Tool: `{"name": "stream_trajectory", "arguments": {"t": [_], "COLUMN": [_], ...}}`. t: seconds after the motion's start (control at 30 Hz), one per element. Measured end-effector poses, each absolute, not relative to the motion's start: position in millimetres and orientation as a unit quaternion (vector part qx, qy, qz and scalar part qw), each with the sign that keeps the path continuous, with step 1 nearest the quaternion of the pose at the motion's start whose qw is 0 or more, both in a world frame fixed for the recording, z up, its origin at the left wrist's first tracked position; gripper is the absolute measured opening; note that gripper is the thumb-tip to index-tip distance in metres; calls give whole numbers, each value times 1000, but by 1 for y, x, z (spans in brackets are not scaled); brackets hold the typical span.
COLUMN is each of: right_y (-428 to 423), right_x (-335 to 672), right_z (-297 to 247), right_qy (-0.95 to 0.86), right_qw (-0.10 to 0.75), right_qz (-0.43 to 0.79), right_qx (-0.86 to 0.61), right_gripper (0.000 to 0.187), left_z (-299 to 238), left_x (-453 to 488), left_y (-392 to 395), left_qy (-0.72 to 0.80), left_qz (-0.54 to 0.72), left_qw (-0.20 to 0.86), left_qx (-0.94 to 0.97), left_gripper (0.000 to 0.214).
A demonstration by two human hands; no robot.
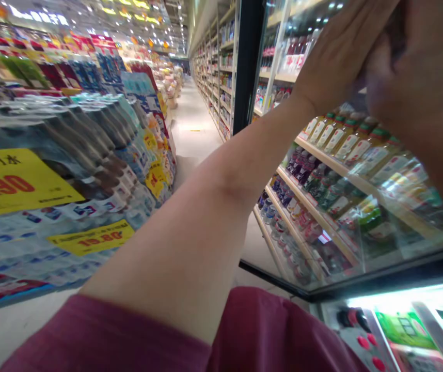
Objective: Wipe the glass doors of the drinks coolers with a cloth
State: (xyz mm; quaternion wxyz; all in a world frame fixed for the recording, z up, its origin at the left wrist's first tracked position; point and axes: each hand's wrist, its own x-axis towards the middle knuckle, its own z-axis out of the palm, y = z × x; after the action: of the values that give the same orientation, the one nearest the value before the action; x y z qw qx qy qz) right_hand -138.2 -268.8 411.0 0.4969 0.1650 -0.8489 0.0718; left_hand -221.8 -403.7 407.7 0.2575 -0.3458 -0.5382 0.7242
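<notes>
My left hand point(335, 54) reaches up to the glass door point(345, 217) of a drinks cooler, its fingers stretched out and lying flat against or close to the pane. Beside it on the right is my right hand point(418, 77), smeared by motion, its fingers hard to make out. Between the two hands shows a pale, purplish blur point(376, 75); whether it is a cloth or a reflection I cannot tell. The door stands ajar, its black frame point(249, 67) upright on the left. Rows of bottles point(345, 137) show in the glass, at least partly as reflections.
At the lower right, the lit cooler interior holds green packs point(405, 326). Stacked water bottle packs point(51, 129) with yellow price signs point(16, 181) stand on the left. An aisle point(194, 113) runs away between them and tall shelves point(221, 67).
</notes>
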Motion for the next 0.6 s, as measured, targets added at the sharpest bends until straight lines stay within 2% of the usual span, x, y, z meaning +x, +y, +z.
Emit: {"name": "stream_trajectory", "arguments": {"t": [0.03, 0.07, 0.13, 0.2, 0.23, 0.27, 0.4, 0.6], "right_y": [-272, -274, -276, -275, -273, -269, -242, -151], "right_x": [-144, -150, -159, -164, -165, -164, -158, -138], "right_z": [413, 414, 414, 412, 411, 409, 401, 399], "right_qy": [-841, -835, -837, -852, -857, -858, -833, -747], "right_qw": [509, 519, 518, 500, 493, 491, 526, 643], "right_qz": [33, -2, -39, -43, -48, -53, -78, -105], "right_qx": [179, 185, 172, 146, 140, 139, 152, 129], "right_gripper": [68, 72, 78, 83, 82, 78, 61, 59], "left_z": [408, 407, 407, 406, 405, 403, 393, 380], "left_x": [-226, -228, -225, -219, -217, -216, -236, -262], "left_y": [-403, -404, -410, -422, -428, -433, -439, -423], "left_qy": [-539, -561, -642, -679, -679, -681, -738, -723], "left_qz": [723, 694, 544, 305, 202, 130, -22, -138], "left_qw": [207, 211, 370, 558, 601, 608, 512, 531], "left_qx": [-380, -399, -395, -367, -370, -386, -438, -420], "left_gripper": [49, 48, 72, 101, 99, 91, 75, 67]}}
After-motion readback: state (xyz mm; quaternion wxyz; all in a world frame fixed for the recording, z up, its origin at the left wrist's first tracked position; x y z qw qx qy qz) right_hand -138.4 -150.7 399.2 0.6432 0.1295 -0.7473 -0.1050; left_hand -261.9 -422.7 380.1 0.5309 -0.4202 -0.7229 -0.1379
